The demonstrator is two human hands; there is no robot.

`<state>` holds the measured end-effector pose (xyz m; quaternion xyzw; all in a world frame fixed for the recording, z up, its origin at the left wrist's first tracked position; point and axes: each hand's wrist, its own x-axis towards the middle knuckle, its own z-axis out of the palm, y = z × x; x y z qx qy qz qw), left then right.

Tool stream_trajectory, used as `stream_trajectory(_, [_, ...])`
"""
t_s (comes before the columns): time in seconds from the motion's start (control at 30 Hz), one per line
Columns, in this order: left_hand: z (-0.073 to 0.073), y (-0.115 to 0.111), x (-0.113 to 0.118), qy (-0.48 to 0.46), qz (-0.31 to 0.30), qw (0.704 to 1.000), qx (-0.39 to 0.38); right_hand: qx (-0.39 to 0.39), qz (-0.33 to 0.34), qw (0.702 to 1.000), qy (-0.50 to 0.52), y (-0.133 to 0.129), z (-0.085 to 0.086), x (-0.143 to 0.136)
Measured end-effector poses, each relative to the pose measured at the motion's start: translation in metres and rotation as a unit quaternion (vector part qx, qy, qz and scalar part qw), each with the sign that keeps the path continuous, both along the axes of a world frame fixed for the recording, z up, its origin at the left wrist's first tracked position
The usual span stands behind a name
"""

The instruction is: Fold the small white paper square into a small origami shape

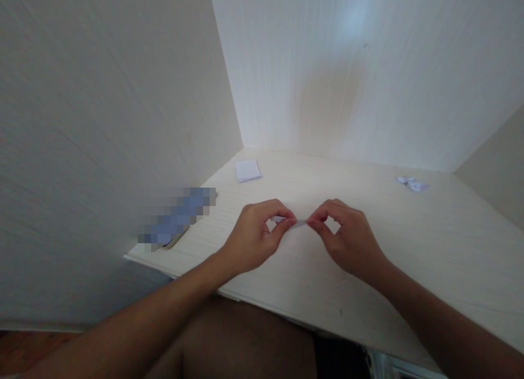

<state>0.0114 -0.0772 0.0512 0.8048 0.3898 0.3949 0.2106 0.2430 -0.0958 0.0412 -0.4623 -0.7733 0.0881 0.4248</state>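
A small folded piece of white paper point(301, 223) is stretched between my two hands, just above the desk. My left hand point(260, 233) pinches it between thumb and fingertips, and a bit of the paper shows inside the curl of those fingers. At the paper's right end, my right hand point(344, 234) pinches it with thumb and forefinger. Part of the paper is hidden by my fingers, so its full shape cannot be made out.
The white desk point(311, 292) meets walls at the back and both sides. A stack of white paper squares point(248, 170) lies at the back left, and crumpled or folded white paper point(412, 184) at the back right. A blurred-out flat object point(178, 218) rests along the left wall.
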Motion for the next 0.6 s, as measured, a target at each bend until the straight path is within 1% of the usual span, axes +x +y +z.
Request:
stream_trajectory(0.07, [-0.002, 0.015, -0.013, -0.04, 0.07, 0.997, 0.002, 0.006, -0.1, 0.995, 0.03, 0.012, 0.001, 0.019])
stream_trajectory(0.1, [-0.003, 0.021, -0.019, -0.069, 0.095, 0.993, -0.007, 0.009, -0.15, 0.987, 0.052, 0.017, 0.001, 0.026])
stream_trajectory(0.13, [-0.004, 0.025, -0.024, -0.087, 0.1, 0.991, -0.028, 0.01, -0.18, 0.981, 0.074, 0.021, 0.002, 0.029])
stream_trajectory(0.17, [-0.005, 0.026, -0.025, -0.088, 0.092, 0.991, -0.046, 0.003, -0.175, 0.981, 0.088, 0.023, 0.001, 0.028])
stream_trajectory(0.2, [-0.005, 0.026, -0.024, -0.079, 0.079, 0.992, -0.064, -0.006, -0.147, 0.984, 0.099, 0.023, 0.0, 0.023])
stream_trajectory(0.23, [-0.006, 0.023, -0.021, -0.06, 0.056, 0.993, -0.084, -0.022, -0.092, 0.99, 0.103, 0.022, -0.001, 0.015])
stream_trajectory(0.27, [-0.006, 0.019, -0.016, -0.048, 0.036, 0.994, -0.091, -0.037, -0.027, 0.995, 0.091, 0.019, -0.003, 0.006])
stream_trajectory(0.3, [-0.005, 0.015, -0.01, -0.036, 0.016, 0.995, -0.095, -0.043, 0.021, 0.997, 0.068, 0.016, -0.006, -0.004])
stream_trajectory(0.37, [-0.004, 0.007, 0.002, -0.022, -0.007, 0.995, -0.097, -0.054, 0.087, 0.995, 0.019, 0.009, -0.012, -0.018])
stream_trajectory(0.47, [-0.003, 0.002, 0.009, -0.007, -0.015, 0.995, -0.102, -0.06, 0.113, 0.992, -0.015, 0.005, -0.018, -0.023])
stream_trajectory(0.6, [-0.005, 0.005, 0.007, -0.002, -0.011, 0.993, -0.117, -0.066, 0.112, 0.991, -0.011, 0.006, -0.017, -0.017])
